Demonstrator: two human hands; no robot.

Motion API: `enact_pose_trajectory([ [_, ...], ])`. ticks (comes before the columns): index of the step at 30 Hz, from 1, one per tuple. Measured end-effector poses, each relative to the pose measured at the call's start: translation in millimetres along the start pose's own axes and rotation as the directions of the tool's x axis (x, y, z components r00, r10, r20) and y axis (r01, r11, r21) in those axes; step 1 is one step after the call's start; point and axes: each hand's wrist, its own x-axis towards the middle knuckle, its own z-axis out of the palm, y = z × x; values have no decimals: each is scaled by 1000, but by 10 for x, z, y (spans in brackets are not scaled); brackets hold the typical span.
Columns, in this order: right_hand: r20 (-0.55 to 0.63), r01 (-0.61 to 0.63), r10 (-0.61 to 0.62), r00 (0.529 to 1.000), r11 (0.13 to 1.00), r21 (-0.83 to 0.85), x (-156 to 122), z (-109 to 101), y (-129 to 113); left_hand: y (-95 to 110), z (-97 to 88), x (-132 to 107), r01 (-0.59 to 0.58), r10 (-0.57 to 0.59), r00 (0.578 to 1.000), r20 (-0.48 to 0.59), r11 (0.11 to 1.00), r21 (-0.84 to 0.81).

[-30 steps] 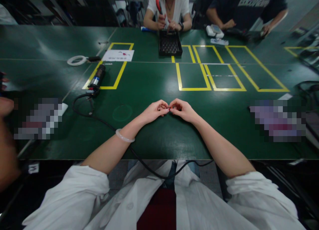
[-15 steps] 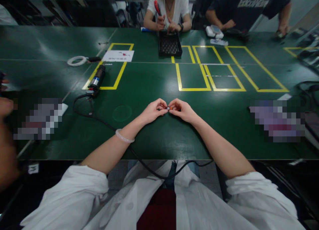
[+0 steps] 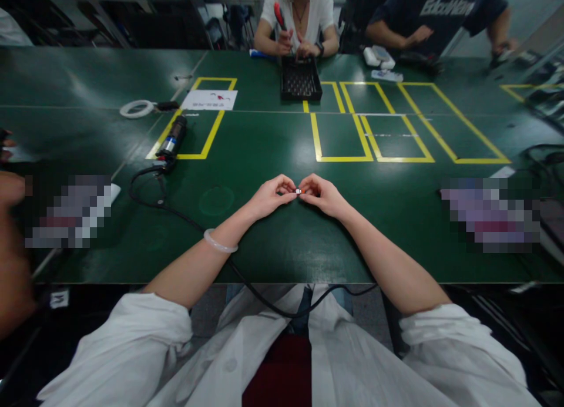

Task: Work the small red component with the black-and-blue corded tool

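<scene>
My left hand (image 3: 271, 197) and my right hand (image 3: 323, 194) meet fingertip to fingertip over the green table (image 3: 264, 231), near its front edge. Both are closed in a pinch on one tiny part (image 3: 298, 191), which shows a white and a red bit between the fingertips. What the part is, I cannot make out. A pale bangle (image 3: 219, 243) circles my left wrist. Both forearms rest on the table.
An electric screwdriver (image 3: 173, 138) lies to the left, its black cable (image 3: 185, 219) running under my left arm and off the front edge. A tape roll (image 3: 136, 108), a white sheet (image 3: 210, 99) and a black tray (image 3: 301, 78) lie farther back. Two people work across the table.
My hands have stayed in place. The small part between the fingertips has turned a little and now shows a white end. A person across the table has shifted an arm.
</scene>
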Motion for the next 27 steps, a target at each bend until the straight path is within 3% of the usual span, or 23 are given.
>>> enact_pose_trajectory([
  [4,-14,-22,21,1000,998,-67,0,-23,-26,13,-264,46,25,-9,995,-102,986,162],
  [7,-20,-42,41,999,994,-97,3,-35,-38,-7,-708,75,100,-8,974,-225,910,403],
  [9,-21,-47,45,999,993,-104,4,-38,-42,-44,-1108,56,224,-7,943,-333,754,618],
  [11,-19,-46,45,999,993,-107,4,-38,-45,-99,-1552,-7,407,-11,877,-480,547,732],
  [14,-18,-48,46,999,993,-104,1,-35,-41,-212,-2189,-159,634,-57,759,-648,290,717],
  [16,-19,-48,46,999,993,-106,0,-34,-32,-302,-2525,-259,716,-192,698,-690,173,677],
  [18,-19,-45,43,999,992,-115,0,-34,-24,-394,-2761,-333,723,-322,673,-667,94,684],
  [20,-18,-43,41,999,992,-120,3,-34,-19,-468,-2891,-376,687,-358,689,-630,44,726],
  [23,-13,-45,43,999,993,-106,11,-33,-17,-509,-2908,-397,642,-298,737,-607,26,766],
  [27,-10,-46,45,999,993,-106,17,-32,-12,-439,-2694,-381,659,-246,747,-617,162,734],
])
